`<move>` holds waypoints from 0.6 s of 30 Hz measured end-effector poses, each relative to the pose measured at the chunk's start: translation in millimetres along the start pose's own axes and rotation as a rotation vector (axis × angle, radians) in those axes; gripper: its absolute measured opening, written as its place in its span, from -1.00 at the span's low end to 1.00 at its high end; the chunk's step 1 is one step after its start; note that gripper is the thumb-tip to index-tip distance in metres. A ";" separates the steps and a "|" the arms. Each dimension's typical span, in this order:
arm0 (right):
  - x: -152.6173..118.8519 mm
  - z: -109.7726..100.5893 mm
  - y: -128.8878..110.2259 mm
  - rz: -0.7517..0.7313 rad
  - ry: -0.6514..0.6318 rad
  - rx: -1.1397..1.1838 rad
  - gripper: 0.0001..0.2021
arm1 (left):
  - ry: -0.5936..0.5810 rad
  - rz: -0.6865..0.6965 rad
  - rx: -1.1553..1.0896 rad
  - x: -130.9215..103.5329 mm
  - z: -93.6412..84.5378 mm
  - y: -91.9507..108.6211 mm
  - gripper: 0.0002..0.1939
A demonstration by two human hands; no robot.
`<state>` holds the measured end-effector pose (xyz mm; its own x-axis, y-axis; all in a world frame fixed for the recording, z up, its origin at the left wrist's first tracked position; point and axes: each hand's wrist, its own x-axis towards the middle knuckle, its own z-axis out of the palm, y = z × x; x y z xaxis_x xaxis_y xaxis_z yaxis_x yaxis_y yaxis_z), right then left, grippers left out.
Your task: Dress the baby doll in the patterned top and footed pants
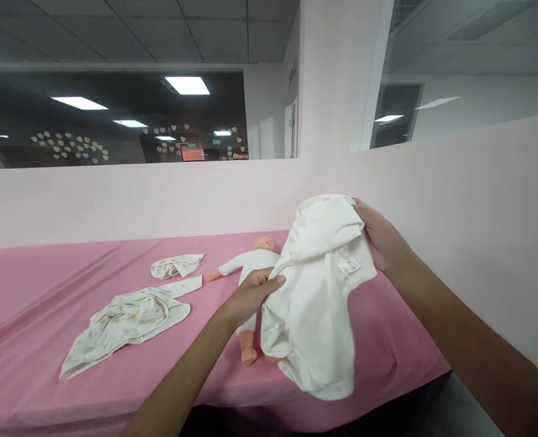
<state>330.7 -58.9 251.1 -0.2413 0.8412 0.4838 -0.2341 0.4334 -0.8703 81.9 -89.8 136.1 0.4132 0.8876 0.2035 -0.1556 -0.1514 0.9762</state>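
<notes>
A white baby garment (319,303) hangs in the air between my hands, with a small label on its right side. My left hand (253,294) pinches its left edge, thumb on top. At the upper right edge my right hand (381,233) grips the cloth, its fingertips partly hidden behind it. Behind and below the garment a baby doll (255,261) in a white suit lies on its back on the table. The garment covers part of the doll's right side and one leg.
A pink cloth (23,303) covers the table. On its left lie a crumpled patterned baby garment (132,315) and a smaller folded patterned cloth (177,266). A pale wall (160,203) with windows rises behind the table and along the right.
</notes>
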 end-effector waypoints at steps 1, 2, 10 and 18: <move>-1.0 -5.6 2.7 0.016 0.032 -0.010 -0.83 | 0.064 -0.001 0.024 -3.4 -1.2 4.0 -0.64; -2.3 -11.3 5.3 0.035 0.066 -0.026 -0.84 | 0.134 0.000 0.057 -6.7 -3.0 8.8 -0.63; -19.8 -37.9 42.1 0.323 0.166 -0.516 -0.84 | 0.468 0.175 0.600 -27.8 -16.4 47.8 -0.65; -60.6 39.3 50.5 0.074 -0.270 -0.742 -0.51 | 0.334 0.206 0.931 -33.6 15.8 68.0 -0.70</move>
<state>296.5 -100.7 181.5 -0.4738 0.8101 0.3454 0.4576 0.5616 -0.6894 71.7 -136.8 196.8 0.1630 0.8607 0.4824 0.6254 -0.4683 0.6242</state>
